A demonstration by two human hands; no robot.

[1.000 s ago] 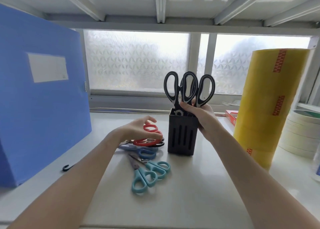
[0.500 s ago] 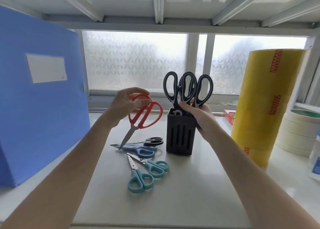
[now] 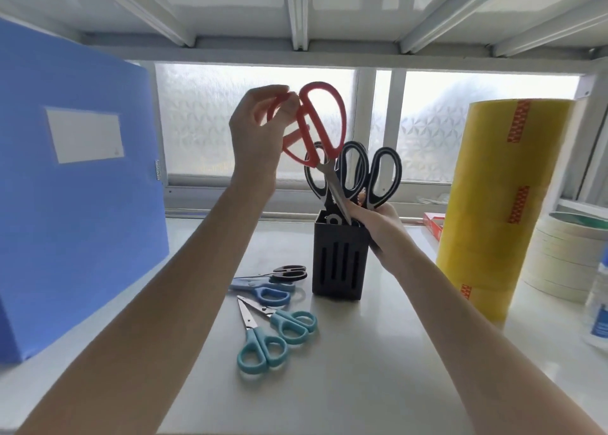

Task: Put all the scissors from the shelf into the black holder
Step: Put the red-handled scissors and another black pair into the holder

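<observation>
Gripping red-handled scissors [image 3: 320,128], the left hand [image 3: 260,131] has lifted them; black scissors [image 3: 383,171] crowd the black slotted holder [image 3: 339,260] below, gripped by the right hand [image 3: 378,224].

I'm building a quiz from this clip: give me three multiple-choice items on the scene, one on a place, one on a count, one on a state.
1. Where is the red scissors' blade tip?
A. at the black holder's top
B. on the shelf
C. beside the blue file box

2. Scissors lying flat on the shelf?
A. two
B. four
C. six

3. The right hand is:
A. open in mid-air
B. gripping the holder
C. holding tape

Answers: 1 A, the blade points down into the opening. 2 B, one black, one blue, two teal. 3 B, its fingers wrap the holder's top corner.
</observation>
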